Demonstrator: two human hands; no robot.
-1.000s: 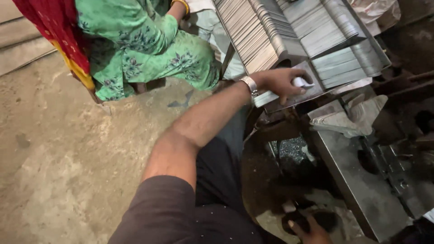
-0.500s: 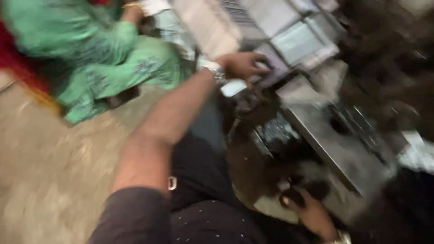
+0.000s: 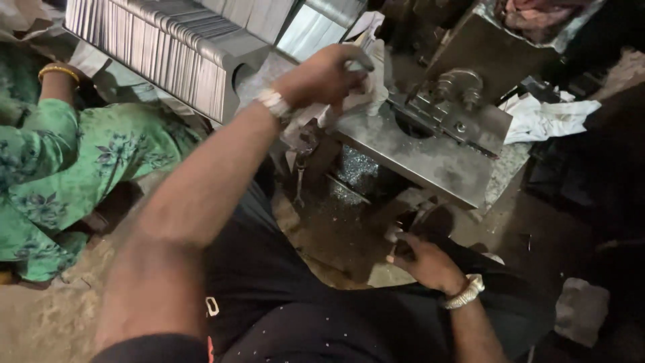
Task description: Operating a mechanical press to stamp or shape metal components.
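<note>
Metal piece (image 3: 361,65) mostly hidden in left hand (image 3: 322,75); right hand (image 3: 423,259) fingertips in shadow.

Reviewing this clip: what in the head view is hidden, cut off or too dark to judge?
- Left hand: fingers cover the small metal piece; its shape is unclear.
- Right hand: fingertips in shadow under the metal machine bed; grip unclear.
- Stacked metal sheets: cut by top edge.
- Right side: too dark.

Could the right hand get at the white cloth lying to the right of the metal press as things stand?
Probably not directly: the right hand sits low under the metal press, whose table overhangs it. It would have to come out around the edge to reach the white cloth.
</note>
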